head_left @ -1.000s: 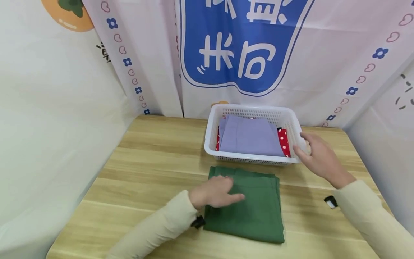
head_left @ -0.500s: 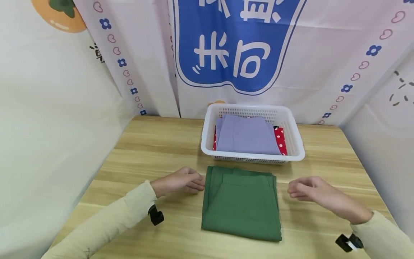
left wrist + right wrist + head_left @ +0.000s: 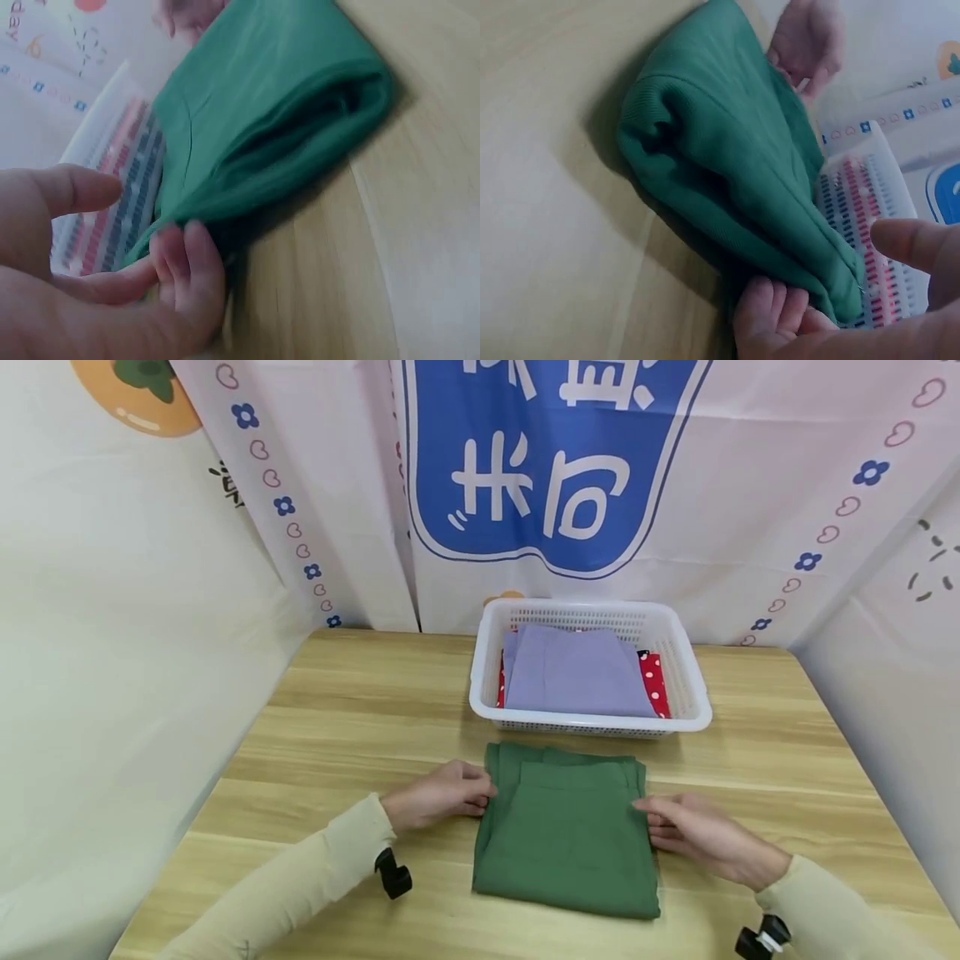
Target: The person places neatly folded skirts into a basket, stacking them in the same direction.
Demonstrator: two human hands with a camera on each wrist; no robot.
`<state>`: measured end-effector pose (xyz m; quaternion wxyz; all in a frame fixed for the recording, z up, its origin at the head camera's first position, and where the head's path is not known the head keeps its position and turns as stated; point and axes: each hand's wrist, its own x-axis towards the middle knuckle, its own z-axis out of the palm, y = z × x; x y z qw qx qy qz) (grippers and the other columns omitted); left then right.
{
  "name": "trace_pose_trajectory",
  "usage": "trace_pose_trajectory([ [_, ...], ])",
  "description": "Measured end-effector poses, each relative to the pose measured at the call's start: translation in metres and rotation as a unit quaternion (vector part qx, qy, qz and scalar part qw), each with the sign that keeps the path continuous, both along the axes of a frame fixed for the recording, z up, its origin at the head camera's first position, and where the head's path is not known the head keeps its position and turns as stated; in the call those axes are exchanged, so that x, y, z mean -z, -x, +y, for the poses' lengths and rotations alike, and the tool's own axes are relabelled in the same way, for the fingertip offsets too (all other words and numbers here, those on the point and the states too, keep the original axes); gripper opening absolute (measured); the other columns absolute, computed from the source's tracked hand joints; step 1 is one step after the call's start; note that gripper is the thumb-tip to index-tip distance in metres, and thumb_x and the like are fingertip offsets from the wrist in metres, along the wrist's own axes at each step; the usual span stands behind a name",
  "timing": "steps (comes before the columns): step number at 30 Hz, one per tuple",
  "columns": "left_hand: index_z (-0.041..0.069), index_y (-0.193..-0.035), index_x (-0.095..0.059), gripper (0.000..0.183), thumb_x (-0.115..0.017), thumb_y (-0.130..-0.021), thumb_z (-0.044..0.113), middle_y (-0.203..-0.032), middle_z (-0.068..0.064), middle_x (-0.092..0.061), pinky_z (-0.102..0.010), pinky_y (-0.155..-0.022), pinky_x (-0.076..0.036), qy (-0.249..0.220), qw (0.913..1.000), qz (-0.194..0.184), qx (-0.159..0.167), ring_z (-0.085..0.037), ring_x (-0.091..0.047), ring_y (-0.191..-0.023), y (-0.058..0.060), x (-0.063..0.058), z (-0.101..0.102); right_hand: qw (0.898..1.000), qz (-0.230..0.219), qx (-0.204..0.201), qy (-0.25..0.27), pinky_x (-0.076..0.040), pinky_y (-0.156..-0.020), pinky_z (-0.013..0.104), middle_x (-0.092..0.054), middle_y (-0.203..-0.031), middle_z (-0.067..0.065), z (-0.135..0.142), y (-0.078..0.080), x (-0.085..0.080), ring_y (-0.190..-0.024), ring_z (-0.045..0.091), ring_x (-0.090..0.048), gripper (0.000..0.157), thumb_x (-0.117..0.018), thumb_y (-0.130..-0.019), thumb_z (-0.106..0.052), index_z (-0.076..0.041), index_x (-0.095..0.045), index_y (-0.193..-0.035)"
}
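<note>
A folded green garment (image 3: 566, 835) lies on the table in front of the basket, with its layered edges showing in both wrist views. My left hand (image 3: 442, 795) is at its left edge. In the left wrist view the fingertips (image 3: 196, 244) touch the lower layers, while the thumb stays apart from the cloth. At the right edge is my right hand (image 3: 708, 835). Its fingers (image 3: 769, 307) reach under the garment's side in the right wrist view, and the thumb stands off the fabric. How far the fingers go beneath is hidden.
Behind the garment stands a white plastic basket (image 3: 592, 722) holding a folded lavender garment (image 3: 577, 672) and red polka-dot cloth (image 3: 655, 685). The wooden table (image 3: 337, 710) meets a printed cloth backdrop (image 3: 360, 485) at the back, with white cloth walls at both sides.
Earlier my left hand was over the garment and my right by the basket. Both withdrew to the garment's sides, then came in to its edges. The basket stays put.
</note>
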<state>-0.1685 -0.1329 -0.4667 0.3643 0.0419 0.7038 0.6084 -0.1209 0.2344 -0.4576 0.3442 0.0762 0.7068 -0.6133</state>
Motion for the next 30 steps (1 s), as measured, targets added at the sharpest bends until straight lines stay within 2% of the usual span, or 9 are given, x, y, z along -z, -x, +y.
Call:
trace_pose_trajectory([
  [3,0.004,-0.095,-0.053,0.013,-0.060,-0.090,0.012,-0.089,-0.001,-0.051,-0.026,-0.074,-0.053,0.035,0.9982,0.049,0.001,-0.012,-0.051,-0.083,-0.008,0.000,0.011,0.999,0.029,-0.016,-0.026,-0.053,-0.087,0.028,-0.059,-0.104,0.003,-0.010,-0.002,0.003,-0.096,0.011,-0.057,0.043,-0.059,-0.095,-0.038,0.002,-0.054,-0.111],
  [6,0.001,-0.112,-0.049,0.029,-0.063,-0.090,0.013,-0.095,-0.002,-0.053,-0.024,-0.067,-0.047,0.028,0.9976,0.060,-0.021,-0.011,-0.050,-0.080,-0.015,0.004,0.018,0.999,0.041,-0.032,0.009,-0.054,-0.091,0.034,-0.059,-0.124,0.012,-0.014,-0.004,0.003,-0.108,0.015,-0.061,0.051,-0.057,-0.097,-0.034,0.007,-0.046,-0.125],
  [9,-0.001,-0.127,-0.043,0.042,-0.062,-0.092,0.012,-0.106,-0.006,-0.063,-0.026,-0.069,-0.052,-0.016,0.9978,0.033,-0.054,-0.011,-0.059,-0.084,-0.019,0.012,0.022,0.996,0.019,-0.038,0.075,-0.054,-0.096,0.040,-0.052,-0.136,0.017,-0.012,-0.006,0.002,-0.115,0.020,-0.060,0.064,-0.053,-0.099,-0.029,0.008,-0.025,-0.142],
  [11,-0.001,-0.133,-0.041,0.045,-0.061,-0.094,0.010,-0.114,-0.011,-0.066,-0.030,-0.075,-0.058,-0.049,0.9958,0.011,-0.077,-0.014,-0.066,-0.091,-0.020,0.017,0.022,0.992,-0.002,-0.043,0.115,-0.053,-0.097,0.044,-0.051,-0.138,0.018,-0.010,-0.007,0.001,-0.117,0.024,-0.060,0.070,-0.051,-0.100,-0.026,0.005,-0.012,-0.148],
  [13,-0.001,-0.137,-0.040,0.048,-0.059,-0.094,0.008,-0.123,-0.016,-0.065,-0.034,-0.081,-0.059,-0.073,0.9931,0.000,-0.091,-0.019,-0.069,-0.098,-0.021,0.021,0.021,0.988,-0.019,-0.050,0.142,-0.053,-0.096,0.047,-0.054,-0.136,0.016,-0.007,-0.008,0.001,-0.117,0.027,-0.062,0.072,-0.050,-0.100,-0.023,0.002,-0.004,-0.150],
  [17,0.001,-0.141,-0.037,0.050,-0.056,-0.095,0.004,-0.128,-0.020,-0.062,-0.037,-0.081,-0.060,-0.092,0.9901,-0.001,-0.106,-0.023,-0.070,-0.098,-0.026,0.022,0.017,0.980,-0.040,-0.066,0.183,-0.052,-0.096,0.052,-0.060,-0.131,0.017,-0.003,-0.010,0.002,-0.115,0.032,-0.063,0.076,-0.048,-0.100,-0.015,-0.004,0.005,-0.152],
  [23,0.009,-0.146,-0.033,0.056,-0.057,-0.095,0.007,-0.132,-0.017,-0.060,-0.032,-0.073,-0.060,-0.086,0.9909,0.010,-0.103,-0.019,-0.070,-0.094,-0.037,0.007,0.010,0.974,-0.035,-0.079,0.209,-0.052,-0.096,0.051,-0.061,-0.132,0.017,0.001,-0.016,-0.006,-0.116,0.033,-0.063,0.076,-0.047,-0.101,-0.011,-0.004,0.007,-0.153],
  [26,0.011,-0.145,-0.034,0.055,-0.058,-0.095,0.007,-0.132,-0.016,-0.061,-0.030,-0.070,-0.059,-0.093,0.9910,0.011,-0.096,-0.018,-0.070,-0.090,-0.043,-0.006,0.006,0.972,-0.028,-0.089,0.217,-0.053,-0.096,0.049,-0.060,-0.133,0.015,0.005,-0.021,-0.016,-0.117,0.032,-0.063,0.077,-0.046,-0.101,-0.010,-0.005,0.011,-0.153],
  [30,0.010,-0.143,-0.037,0.053,-0.058,-0.094,0.005,-0.128,-0.018,-0.062,-0.035,-0.074,-0.061,-0.111,0.9903,0.013,-0.081,-0.020,-0.072,-0.088,-0.052,-0.030,0.000,0.967,-0.013,-0.111,0.230,-0.053,-0.097,0.048,-0.060,-0.133,0.015,0.010,-0.027,-0.034,-0.116,0.032,-0.063,0.076,-0.041,-0.102,-0.006,-0.007,0.016,-0.153],
])
